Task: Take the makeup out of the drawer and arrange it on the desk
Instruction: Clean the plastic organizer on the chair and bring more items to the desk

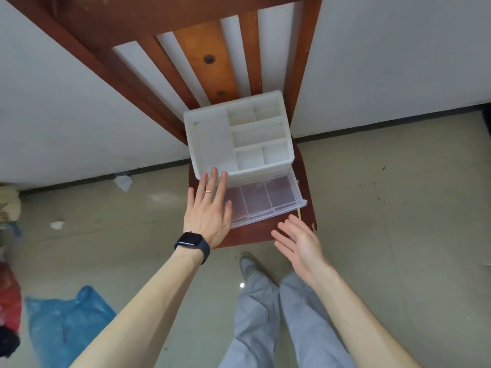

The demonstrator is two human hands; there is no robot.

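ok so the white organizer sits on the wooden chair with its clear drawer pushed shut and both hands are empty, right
Not quite: the head view shows the clear drawer pulled out, not pushed shut. The rest holds: the white organizer sits on the wooden chair, and the left hand and right hand both hold nothing.

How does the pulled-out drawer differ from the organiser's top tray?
The drawer is clear plastic; the top tray is opaque white. The drawer's dividers form a row of like cells; the top tray's cells vary in size. Both look empty.
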